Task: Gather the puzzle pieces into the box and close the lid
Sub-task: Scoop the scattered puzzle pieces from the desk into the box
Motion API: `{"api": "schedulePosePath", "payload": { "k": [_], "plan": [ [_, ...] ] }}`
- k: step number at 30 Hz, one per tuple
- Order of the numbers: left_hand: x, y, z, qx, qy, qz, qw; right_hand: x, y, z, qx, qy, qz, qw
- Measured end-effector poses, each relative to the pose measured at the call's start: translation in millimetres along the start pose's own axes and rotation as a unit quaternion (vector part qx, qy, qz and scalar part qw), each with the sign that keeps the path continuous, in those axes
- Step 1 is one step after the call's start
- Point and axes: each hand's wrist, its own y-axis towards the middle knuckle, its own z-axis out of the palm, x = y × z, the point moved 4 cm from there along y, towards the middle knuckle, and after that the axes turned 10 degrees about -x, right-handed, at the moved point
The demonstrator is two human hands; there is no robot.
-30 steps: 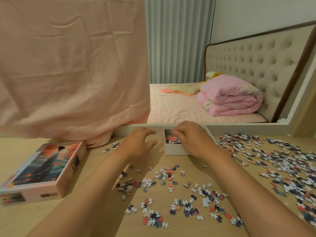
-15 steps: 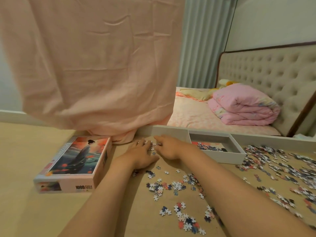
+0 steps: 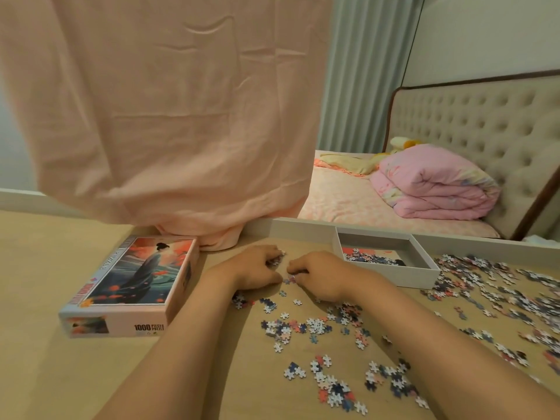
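The open white box (image 3: pixel 403 272) sits at the table's far edge, with some puzzle pieces inside. Its picture lid (image 3: pixel 133 283) lies at the left. Loose puzzle pieces (image 3: pixel 318 325) are scattered over the wooden table, thickest at the right (image 3: pixel 491 283). My left hand (image 3: pixel 254 268) and my right hand (image 3: pixel 318 274) lie close together left of the box, fingers curled down around a small cluster of pieces (image 3: pixel 285 268) between them.
A peach cloth (image 3: pixel 169 116) hangs down onto the table's far edge behind the lid. Beyond the table's white rim (image 3: pixel 303 227) is a bed with a folded pink quilt (image 3: pixel 430 186).
My hands left the box and moved left to a small cluster of pieces, then closed in on it. The view turned left.
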Motion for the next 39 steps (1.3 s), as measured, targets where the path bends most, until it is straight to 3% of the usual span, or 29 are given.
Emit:
{"api": "schedulePosePath", "payload": {
  "k": [5,9,11,13,16,18,31,33,36,39],
  "plan": [
    [-8.9,-12.0,-9.0,-0.017,-0.091,-0.014,0.996,-5.6,2.7,-11.3,-0.089,0.068,0.049,0.992],
    [-8.8,-20.7,-19.9,-0.076,-0.122,-0.016,0.99,0.7,8.8,0.6,-0.028,0.032,0.025,0.999],
    [-6.9,-27.1,-27.5,-0.113,-0.083,-0.022,0.99,3.4,7.4,10.3,0.025,0.015,0.006,1.0],
    [-5.2,-33.9,-26.6,-0.065,-0.004,-0.038,0.997,5.2,2.3,14.9,0.047,0.017,-0.011,0.999],
    [-6.0,-46.6,-8.2,0.087,0.107,-0.059,0.989,5.9,-9.9,15.4,0.048,0.029,-0.033,0.998],
    [-12.7,-54.9,3.9,0.117,0.12,-0.049,0.985,3.1,-20.6,14.9,0.051,0.032,-0.041,0.997],
    [-95.3,-80.7,43.4,0.064,-0.001,0.059,0.996,-40.3,-105.3,-21.2,0.043,0.082,0.011,0.996],
    [-103.2,-75.7,45.7,0.018,-0.023,0.071,0.997,-48.4,-113.9,-30.5,0.011,0.106,0.03,0.994],
    [-93.9,-60.0,39.2,-0.07,0.065,0.03,0.995,-56.4,-120.7,-37.7,-0.043,0.132,0.051,0.989],
    [-86.7,-58.5,37.4,-0.016,0.099,-0.012,0.995,-59.0,-122.9,-35.7,-0.05,0.128,0.059,0.989]
  ]
}}
